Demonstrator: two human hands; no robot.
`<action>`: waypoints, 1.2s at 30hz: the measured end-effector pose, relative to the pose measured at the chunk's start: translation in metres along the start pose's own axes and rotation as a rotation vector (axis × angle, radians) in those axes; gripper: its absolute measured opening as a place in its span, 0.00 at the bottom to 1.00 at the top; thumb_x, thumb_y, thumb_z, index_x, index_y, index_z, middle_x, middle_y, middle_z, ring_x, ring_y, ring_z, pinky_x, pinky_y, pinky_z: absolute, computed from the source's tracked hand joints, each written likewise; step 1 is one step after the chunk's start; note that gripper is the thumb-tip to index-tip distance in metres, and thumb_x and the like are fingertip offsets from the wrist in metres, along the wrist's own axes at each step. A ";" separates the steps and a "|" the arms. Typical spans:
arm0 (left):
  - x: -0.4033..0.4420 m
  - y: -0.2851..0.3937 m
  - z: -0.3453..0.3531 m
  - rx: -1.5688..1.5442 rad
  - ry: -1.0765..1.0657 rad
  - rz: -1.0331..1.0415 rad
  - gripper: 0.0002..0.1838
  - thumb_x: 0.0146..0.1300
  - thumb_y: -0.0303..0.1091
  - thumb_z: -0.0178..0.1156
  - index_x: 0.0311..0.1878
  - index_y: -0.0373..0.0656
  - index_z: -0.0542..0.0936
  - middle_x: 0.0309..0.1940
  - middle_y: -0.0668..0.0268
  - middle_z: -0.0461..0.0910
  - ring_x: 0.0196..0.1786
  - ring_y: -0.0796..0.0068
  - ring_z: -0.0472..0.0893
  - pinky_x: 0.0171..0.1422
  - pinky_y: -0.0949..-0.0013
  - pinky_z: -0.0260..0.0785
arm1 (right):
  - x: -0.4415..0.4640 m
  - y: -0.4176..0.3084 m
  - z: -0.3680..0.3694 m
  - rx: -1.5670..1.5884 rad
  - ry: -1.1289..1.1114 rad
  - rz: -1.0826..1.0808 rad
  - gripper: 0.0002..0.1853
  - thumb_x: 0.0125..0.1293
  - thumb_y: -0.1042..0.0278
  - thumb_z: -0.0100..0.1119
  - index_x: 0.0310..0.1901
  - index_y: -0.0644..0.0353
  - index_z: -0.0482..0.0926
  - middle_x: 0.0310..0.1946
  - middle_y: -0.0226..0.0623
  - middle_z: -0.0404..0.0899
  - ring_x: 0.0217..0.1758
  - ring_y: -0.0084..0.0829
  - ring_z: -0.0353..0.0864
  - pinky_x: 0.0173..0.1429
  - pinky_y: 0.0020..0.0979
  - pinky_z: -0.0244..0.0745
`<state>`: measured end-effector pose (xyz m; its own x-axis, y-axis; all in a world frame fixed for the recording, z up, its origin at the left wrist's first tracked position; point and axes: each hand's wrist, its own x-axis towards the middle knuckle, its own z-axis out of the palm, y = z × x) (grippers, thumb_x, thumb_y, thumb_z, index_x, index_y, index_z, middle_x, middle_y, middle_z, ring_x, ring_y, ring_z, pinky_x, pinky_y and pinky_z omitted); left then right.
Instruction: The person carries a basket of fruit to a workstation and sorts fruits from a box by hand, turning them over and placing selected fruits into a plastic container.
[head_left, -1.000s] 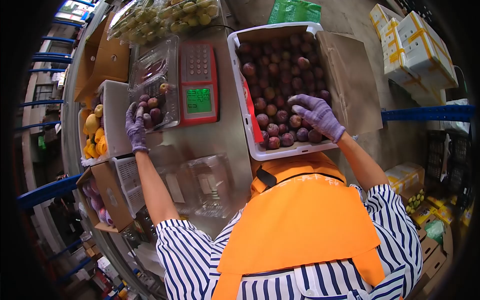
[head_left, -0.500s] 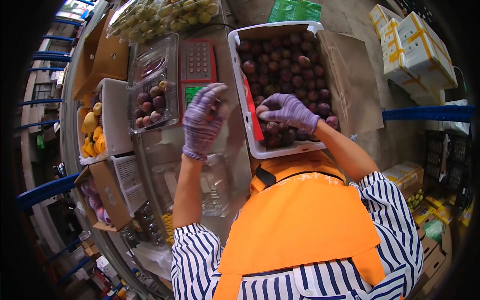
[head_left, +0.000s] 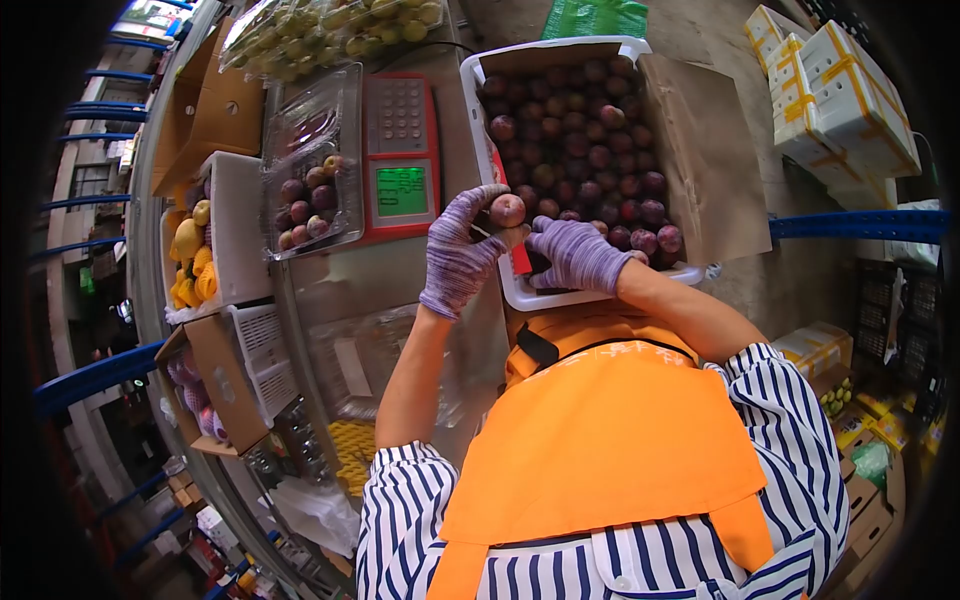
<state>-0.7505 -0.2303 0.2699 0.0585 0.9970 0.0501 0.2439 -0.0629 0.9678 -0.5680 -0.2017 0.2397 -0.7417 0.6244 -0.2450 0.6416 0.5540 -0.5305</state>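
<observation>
My left hand point(head_left: 462, 255), in a striped purple glove with bare fingertips, is closed around a reddish plum point(head_left: 507, 210) at the left rim of a white crate point(head_left: 515, 299). Beside it, over the crate's near end, my right hand point(head_left: 585, 256) wears a matching glove. Its fingers are curled toward the left hand, and what they hold, if anything, is hidden. Many dark plums point(head_left: 585, 155) fill the crate. To the left, a clear plastic clamshell point(head_left: 345, 230) holds several plums. Between clamshell and crate sits a red scale point(head_left: 430, 150) with a lit green display point(head_left: 401, 191).
Packs of green fruit point(head_left: 300, 40) stand at the back left. A foam box point(head_left: 237, 230) holds yellow fruit, near a carton of netted fruit point(head_left: 215, 385). Empty clear trays point(head_left: 370, 365) lie on the counter. A cardboard flap point(head_left: 705, 160) and taped foam boxes point(head_left: 845, 100) are at right.
My left hand has moved right from over the scale to the crate's rim, uncovering the display, and now grips a plum. My right hand has shifted slightly down; the plum at its fingertips no longer shows there.
</observation>
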 end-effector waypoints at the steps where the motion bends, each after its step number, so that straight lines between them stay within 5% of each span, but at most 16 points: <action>1: -0.001 -0.005 0.000 -0.005 0.002 0.006 0.26 0.50 0.22 0.72 0.54 0.43 0.78 0.43 0.72 0.81 0.44 0.85 0.78 0.51 0.77 0.74 | 0.001 0.003 0.004 0.015 0.010 0.007 0.27 0.50 0.48 0.70 0.48 0.58 0.81 0.43 0.43 0.77 0.48 0.43 0.79 0.53 0.42 0.74; 4: -0.006 0.010 -0.002 -0.188 0.050 -0.192 0.25 0.54 0.23 0.70 0.56 0.44 0.76 0.44 0.70 0.79 0.43 0.81 0.79 0.45 0.74 0.78 | -0.001 0.015 0.002 0.248 0.087 0.015 0.24 0.51 0.51 0.68 0.45 0.58 0.82 0.41 0.45 0.77 0.48 0.43 0.78 0.55 0.41 0.73; 5: -0.007 0.015 -0.002 -0.299 0.070 -0.306 0.25 0.54 0.23 0.69 0.56 0.44 0.75 0.45 0.69 0.79 0.43 0.80 0.79 0.43 0.73 0.79 | -0.004 0.028 0.005 0.555 0.195 -0.064 0.20 0.55 0.52 0.66 0.42 0.59 0.83 0.35 0.38 0.79 0.39 0.35 0.80 0.43 0.35 0.77; 7: -0.009 0.008 -0.004 -0.430 0.094 -0.314 0.25 0.57 0.24 0.67 0.58 0.47 0.71 0.45 0.68 0.77 0.42 0.77 0.80 0.39 0.72 0.80 | -0.016 0.020 -0.032 1.285 -0.160 0.423 0.19 0.61 0.50 0.61 0.42 0.58 0.82 0.32 0.29 0.80 0.29 0.24 0.78 0.30 0.26 0.75; 8: -0.010 0.005 -0.005 -0.483 0.090 -0.321 0.25 0.58 0.24 0.66 0.59 0.47 0.71 0.45 0.68 0.76 0.42 0.78 0.80 0.39 0.73 0.80 | -0.018 0.028 -0.023 1.675 -0.145 0.353 0.20 0.66 0.47 0.56 0.45 0.56 0.81 0.32 0.23 0.79 0.25 0.15 0.75 0.22 0.18 0.69; 11: -0.010 0.009 0.002 -0.334 -0.004 -0.383 0.26 0.55 0.24 0.69 0.58 0.46 0.74 0.39 0.71 0.75 0.39 0.83 0.77 0.40 0.77 0.76 | -0.026 0.035 -0.025 1.750 -0.107 0.228 0.20 0.72 0.49 0.50 0.50 0.56 0.78 0.40 0.21 0.78 0.41 0.13 0.75 0.44 0.17 0.73; 15: -0.008 0.008 0.031 -0.041 -0.085 -0.109 0.26 0.51 0.29 0.74 0.55 0.41 0.78 0.43 0.65 0.79 0.46 0.74 0.78 0.56 0.70 0.72 | -0.027 0.025 -0.028 1.461 -0.058 0.186 0.21 0.74 0.46 0.47 0.52 0.54 0.78 0.34 0.22 0.81 0.28 0.12 0.77 0.30 0.16 0.73; 17: -0.008 0.012 0.032 -0.138 -0.078 -0.231 0.23 0.53 0.30 0.73 0.54 0.39 0.79 0.41 0.66 0.80 0.45 0.75 0.79 0.54 0.72 0.73 | -0.026 0.017 -0.035 1.464 -0.021 0.225 0.22 0.74 0.44 0.46 0.51 0.54 0.79 0.33 0.22 0.81 0.27 0.11 0.76 0.31 0.15 0.71; 19: -0.005 0.013 0.027 -0.423 -0.004 -0.325 0.20 0.59 0.35 0.68 0.54 0.42 0.79 0.30 0.74 0.78 0.25 0.89 0.72 0.25 0.82 0.61 | -0.015 0.043 -0.012 0.950 0.104 0.127 0.18 0.70 0.49 0.53 0.48 0.53 0.82 0.35 0.32 0.81 0.35 0.26 0.81 0.39 0.28 0.77; 21: -0.002 -0.002 0.013 -0.559 0.035 -0.471 0.18 0.63 0.42 0.62 0.52 0.43 0.79 0.34 0.68 0.82 0.20 0.82 0.73 0.19 0.79 0.59 | -0.014 0.051 -0.003 0.343 0.236 -0.104 0.15 0.67 0.53 0.56 0.46 0.52 0.83 0.38 0.39 0.80 0.42 0.35 0.82 0.45 0.36 0.78; 22: -0.001 -0.009 0.006 -0.688 0.011 -0.465 0.19 0.64 0.44 0.60 0.53 0.43 0.78 0.34 0.66 0.82 0.19 0.79 0.74 0.19 0.77 0.60 | -0.014 0.036 -0.010 0.249 0.061 0.030 0.17 0.59 0.61 0.62 0.51 0.50 0.81 0.45 0.45 0.76 0.51 0.47 0.78 0.53 0.44 0.76; 26: -0.005 -0.006 -0.004 -0.933 -0.010 -0.464 0.20 0.66 0.45 0.56 0.56 0.46 0.75 0.38 0.62 0.83 0.19 0.74 0.75 0.17 0.75 0.62 | -0.007 0.034 0.007 -0.067 -0.046 -0.026 0.29 0.51 0.69 0.66 0.59 0.49 0.75 0.50 0.45 0.72 0.52 0.47 0.78 0.52 0.43 0.77; 30: -0.009 -0.010 -0.011 -0.929 -0.045 -0.459 0.19 0.66 0.40 0.56 0.58 0.49 0.72 0.41 0.61 0.81 0.23 0.70 0.78 0.20 0.75 0.68 | -0.006 0.038 -0.002 0.088 0.003 0.016 0.25 0.50 0.66 0.68 0.53 0.53 0.78 0.49 0.47 0.74 0.50 0.49 0.78 0.52 0.43 0.77; 31: -0.009 -0.010 -0.012 -0.881 -0.030 -0.464 0.19 0.66 0.39 0.56 0.59 0.49 0.71 0.41 0.61 0.81 0.25 0.70 0.79 0.22 0.74 0.70 | -0.009 0.047 0.002 0.224 0.150 -0.075 0.22 0.52 0.60 0.70 0.49 0.57 0.80 0.41 0.42 0.77 0.46 0.42 0.80 0.52 0.40 0.77; 33: -0.011 -0.009 -0.010 -0.754 -0.021 -0.417 0.18 0.67 0.37 0.55 0.59 0.49 0.71 0.42 0.62 0.80 0.28 0.71 0.81 0.24 0.74 0.73 | -0.014 0.047 0.006 1.226 0.081 0.022 0.20 0.60 0.52 0.66 0.47 0.59 0.81 0.33 0.29 0.79 0.36 0.25 0.79 0.42 0.29 0.76; 36: -0.011 0.000 0.004 -0.424 -0.093 -0.309 0.20 0.67 0.31 0.57 0.62 0.47 0.71 0.45 0.65 0.74 0.40 0.75 0.81 0.30 0.74 0.75 | -0.025 0.032 -0.037 1.310 -0.149 0.287 0.22 0.68 0.47 0.58 0.46 0.60 0.83 0.30 0.20 0.78 0.30 0.12 0.72 0.33 0.18 0.69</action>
<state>-0.7469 -0.2411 0.2688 0.1359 0.9569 -0.2566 -0.1482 0.2758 0.9497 -0.5219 -0.1792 0.2591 -0.6814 0.5173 -0.5177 0.1808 -0.5665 -0.8040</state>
